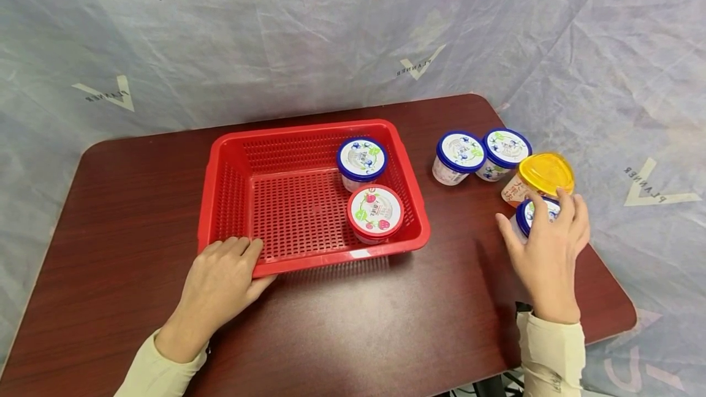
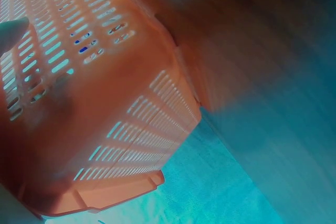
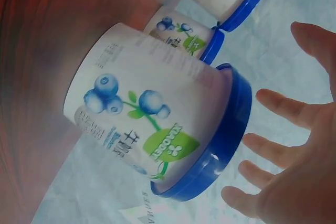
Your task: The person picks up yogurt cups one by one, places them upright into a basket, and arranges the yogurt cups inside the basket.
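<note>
My left hand grips the front left rim of a red plastic basket, fingers over the edge and thumb outside below it. From the left wrist view, the slotted wall of the basket fills much of the picture. Over at the right, my right hand reaches with spread fingers above a blue-lidded blueberry yogurt cup. Close up, that yogurt cup stands on the table, its lid right by the fingertips. Behind it is a yellow-lidded tub.
Inside the basket's right side sit a blue-lidded cup and a red-lidded cup. Two more blue-lidded cups, one left and one right, stand behind the tub. Grey printed sheeting hangs behind the dark red table.
</note>
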The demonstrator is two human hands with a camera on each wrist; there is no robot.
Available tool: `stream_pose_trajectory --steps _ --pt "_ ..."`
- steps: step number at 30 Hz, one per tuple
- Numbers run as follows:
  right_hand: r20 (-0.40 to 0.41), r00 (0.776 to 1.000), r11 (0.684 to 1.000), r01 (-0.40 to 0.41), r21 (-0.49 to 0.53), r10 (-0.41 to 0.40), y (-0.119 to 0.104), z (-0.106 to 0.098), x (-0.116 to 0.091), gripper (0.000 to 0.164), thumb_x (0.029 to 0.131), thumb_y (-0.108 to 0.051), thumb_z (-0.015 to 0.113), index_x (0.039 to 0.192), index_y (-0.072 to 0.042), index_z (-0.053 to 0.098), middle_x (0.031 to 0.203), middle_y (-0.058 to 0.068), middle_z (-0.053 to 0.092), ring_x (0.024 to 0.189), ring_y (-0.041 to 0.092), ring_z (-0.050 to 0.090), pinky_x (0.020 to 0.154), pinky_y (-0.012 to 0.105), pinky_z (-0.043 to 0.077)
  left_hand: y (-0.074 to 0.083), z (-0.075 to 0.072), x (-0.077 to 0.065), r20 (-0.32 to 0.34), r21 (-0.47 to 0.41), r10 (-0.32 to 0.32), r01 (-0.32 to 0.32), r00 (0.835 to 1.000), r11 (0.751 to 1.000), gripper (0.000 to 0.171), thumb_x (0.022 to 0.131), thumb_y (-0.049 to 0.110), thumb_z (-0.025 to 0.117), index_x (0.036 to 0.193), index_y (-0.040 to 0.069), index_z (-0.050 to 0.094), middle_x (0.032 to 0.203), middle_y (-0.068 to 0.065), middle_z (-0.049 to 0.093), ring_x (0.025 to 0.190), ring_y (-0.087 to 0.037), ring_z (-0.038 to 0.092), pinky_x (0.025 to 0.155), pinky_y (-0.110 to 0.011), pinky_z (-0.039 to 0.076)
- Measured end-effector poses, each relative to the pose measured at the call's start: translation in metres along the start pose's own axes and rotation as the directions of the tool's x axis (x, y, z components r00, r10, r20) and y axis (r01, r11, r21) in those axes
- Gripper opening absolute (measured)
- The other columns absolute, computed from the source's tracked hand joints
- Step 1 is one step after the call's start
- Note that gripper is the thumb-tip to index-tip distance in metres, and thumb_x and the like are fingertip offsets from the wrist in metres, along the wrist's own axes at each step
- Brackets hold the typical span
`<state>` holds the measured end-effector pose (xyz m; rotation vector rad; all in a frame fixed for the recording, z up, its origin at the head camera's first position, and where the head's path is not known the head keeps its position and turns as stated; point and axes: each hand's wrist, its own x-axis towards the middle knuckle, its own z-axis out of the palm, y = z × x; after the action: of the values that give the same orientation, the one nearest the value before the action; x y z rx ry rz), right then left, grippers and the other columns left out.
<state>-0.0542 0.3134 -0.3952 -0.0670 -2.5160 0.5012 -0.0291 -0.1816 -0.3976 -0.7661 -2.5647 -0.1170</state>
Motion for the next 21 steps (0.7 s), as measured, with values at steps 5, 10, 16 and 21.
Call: stream_pose_trajectory --steps 5,10,16,21 --pt "-0.007 1.0 1.0 -0.005 -0.017 0.004 0.006 0.001 0.001 0.064 0.086 -0.033 0.075 0.133 0.003 0.053 0.153 0.028 0.026 0.146 0.042 0.01 0.111 0.065 0.005 0.0 0.0 0.0 0.001 0.0 -0.001 0.001 1.0 1.0 0.047 0.079 0.049 0.066 0.082 0.002 0.059 0.069 -0.012 0.061 0.059 -0.03 0.06 0.051 -0.04 0.046" --pt "-0.001 1.0 0.999 -0.029 -0.026 0.029 0.012 0.005 0.0 0.063 0.087 -0.032 0.074 0.134 0.004 0.052 0.153 0.029 0.026 0.145 0.045 0.011 0.111 0.065 0.006 0.0 0.0 -0.001 0.001 0.004 -0.004 0.004 1.0 1.0 0.049 0.077 0.05 0.068 0.083 0.002 0.06 0.072 -0.013 0.063 0.061 -0.031 0.061 0.051 -0.041 0.047" --pt "0.037 0.994 0.994 -0.103 -0.039 0.105 0.017 0.012 -0.001 0.068 0.09 -0.034 0.071 0.14 0.002 0.044 0.151 0.03 0.026 0.14 0.05 0.015 0.108 0.068 0.01 0.001 -0.001 -0.001 -0.004 0.007 0.0 0.0 1.0 1.0 0.049 0.075 0.049 0.071 0.083 0.002 0.059 0.07 -0.012 0.061 0.06 -0.031 0.06 0.05 -0.041 0.046" --pt "0.027 0.989 0.988 -0.144 -0.056 0.145 0.02 0.014 -0.001 0.069 0.092 -0.037 0.067 0.143 0.001 0.041 0.147 0.031 0.03 0.137 0.051 0.022 0.106 0.067 0.013 0.001 0.0 0.001 -0.011 0.0 0.013 -0.013 1.0 1.0 0.046 0.077 0.047 0.068 0.08 0.004 0.054 0.064 -0.008 0.055 0.056 -0.029 0.055 0.049 -0.041 0.044"
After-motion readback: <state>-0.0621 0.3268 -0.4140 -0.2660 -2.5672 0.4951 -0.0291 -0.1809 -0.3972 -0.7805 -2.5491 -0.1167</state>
